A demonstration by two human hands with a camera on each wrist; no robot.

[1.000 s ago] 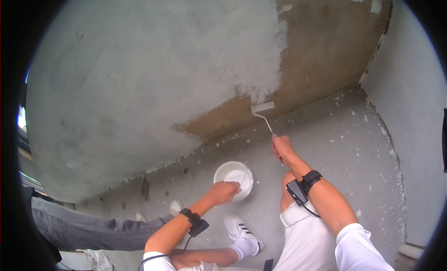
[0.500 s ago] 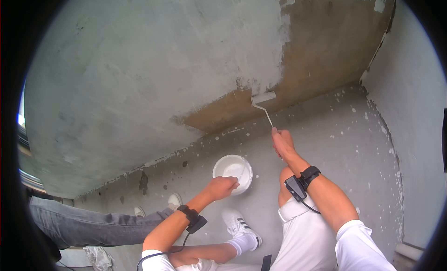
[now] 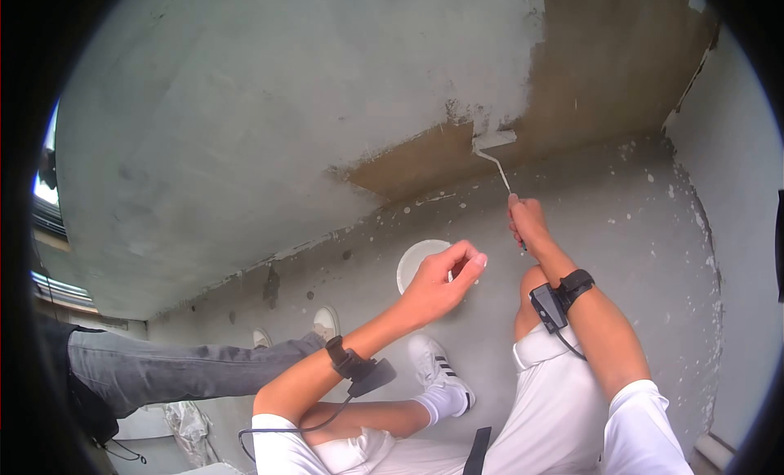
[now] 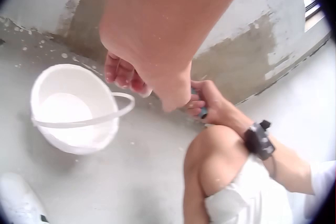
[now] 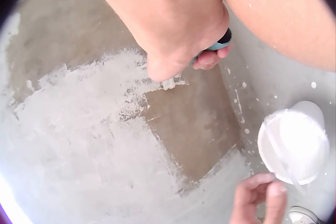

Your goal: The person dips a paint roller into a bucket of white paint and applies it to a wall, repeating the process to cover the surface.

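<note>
A white-coated paint roller [image 3: 495,139] lies against the lower part of the wall in the head view. My right hand [image 3: 531,222] grips its handle, whose blue and black end [image 5: 226,39] shows past the palm in the right wrist view. My left hand [image 3: 445,280] hovers over the white bucket [image 3: 412,267] with loosely curled fingers and nothing in them. The bucket stands on the floor; in the left wrist view its handle [image 4: 126,109] hangs free, apart from the left fingers. White paint [image 4: 63,108] shows inside.
Grey coating covers most of the wall [image 3: 269,115]; a brown bare patch [image 3: 408,165] runs along its base and up the right. White spots dot the floor [image 3: 604,214]. Another person's leg [image 3: 188,365] and shoes are at left. A side wall [image 3: 735,189] stands at right.
My left hand has let go of the bucket's handle and risen up and to the right. The roller stays against the wall in the right hand. The whole head view has shifted slightly.
</note>
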